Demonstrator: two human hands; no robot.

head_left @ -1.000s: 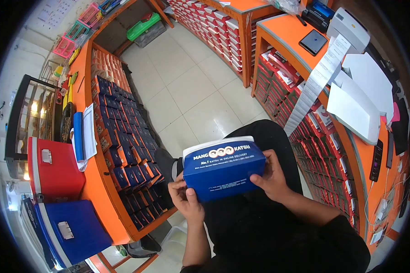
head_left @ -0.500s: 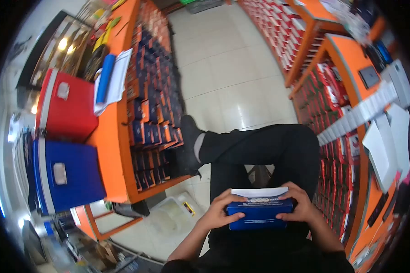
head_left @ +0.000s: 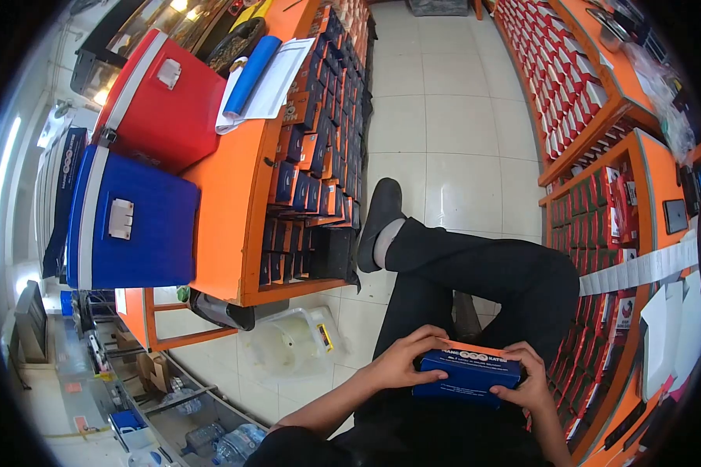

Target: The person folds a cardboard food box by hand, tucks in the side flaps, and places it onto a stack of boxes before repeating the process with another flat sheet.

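Head view: the left hand (head_left: 403, 359) and right hand (head_left: 531, 383) both clasp a blue box (head_left: 466, 373) low over the lap. Held only at its ends, the box may buckle or slip if either grip presses unevenly.

A blue printed box (head_left: 467, 376) is held low over the lap, at about six o'clock in the view. It is gripped at its left end by the left hand (head_left: 407, 359) and at its right end by the right hand (head_left: 531, 382), fingers curled over the top edge. At ten o'clock, a blue cooler (head_left: 136, 224) and a red cooler (head_left: 162, 101) are seen on an orange counter (head_left: 230, 210), with stacked small boxes (head_left: 311, 167) shelved along its front. Red boxes (head_left: 592, 206) are shelved at three o'clock.
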